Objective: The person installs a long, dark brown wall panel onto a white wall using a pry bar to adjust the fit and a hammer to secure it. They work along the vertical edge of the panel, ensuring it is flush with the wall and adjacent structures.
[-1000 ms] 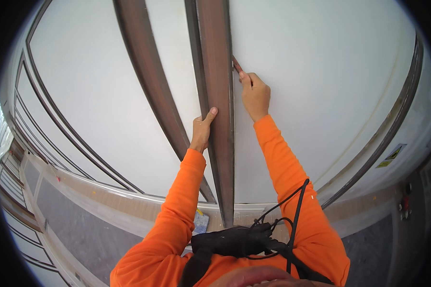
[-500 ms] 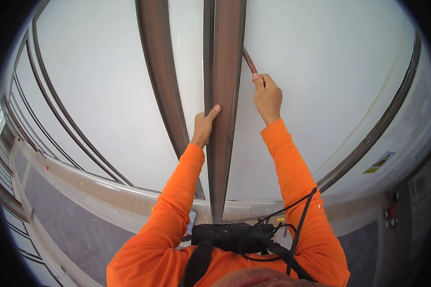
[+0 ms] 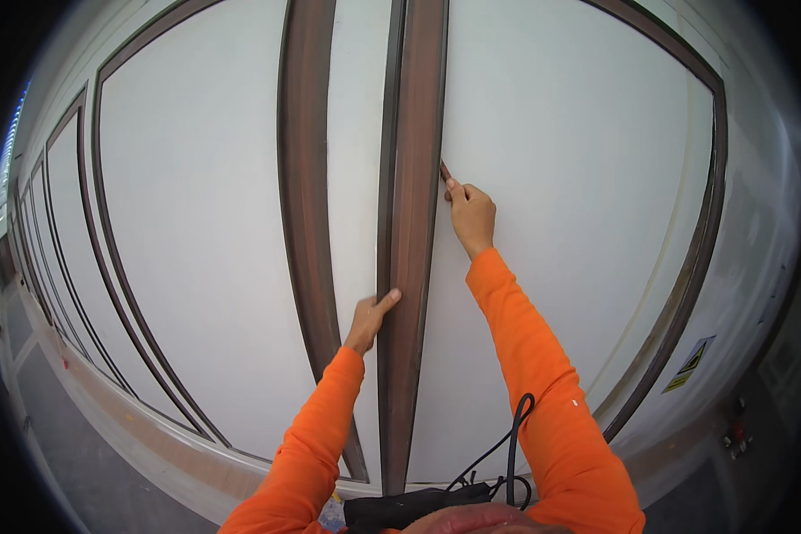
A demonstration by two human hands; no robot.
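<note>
I see a tall brown frame post (image 3: 411, 231) running up the middle of my view, a narrow metal-looking strip with long grooves, set between two big white panels. I take this post as my landmark. A second brown post (image 3: 307, 205) stands to its left, with a thin white strip between them. The white panel (image 3: 578, 205) to the right of the post is plain and smooth, bordered far out by a curved brown edge.

My right hand (image 3: 472, 214) is raised high, just to the right of the post, with the arm in an orange sleeve (image 3: 534, 356) stretched almost straight up. The fingers are closed around a small dark tool (image 3: 444, 171), whose tip sits right at the seam where the post meets the white panel. The tool is thin and short; I cannot tell what kind it is.

My left hand (image 3: 369, 320) sits lower, against the left edge of the post. The arm is bent less steeply and reaches up from below. The thumb lies across the face of the post, and the other fingers curl behind its left edge, so the hand grips the post lightly.

Below the post, near my chest, a black strap and cable (image 3: 507, 445) hang. A small yellow sticker (image 3: 690, 365) shows on the wall far right of the post.
</note>
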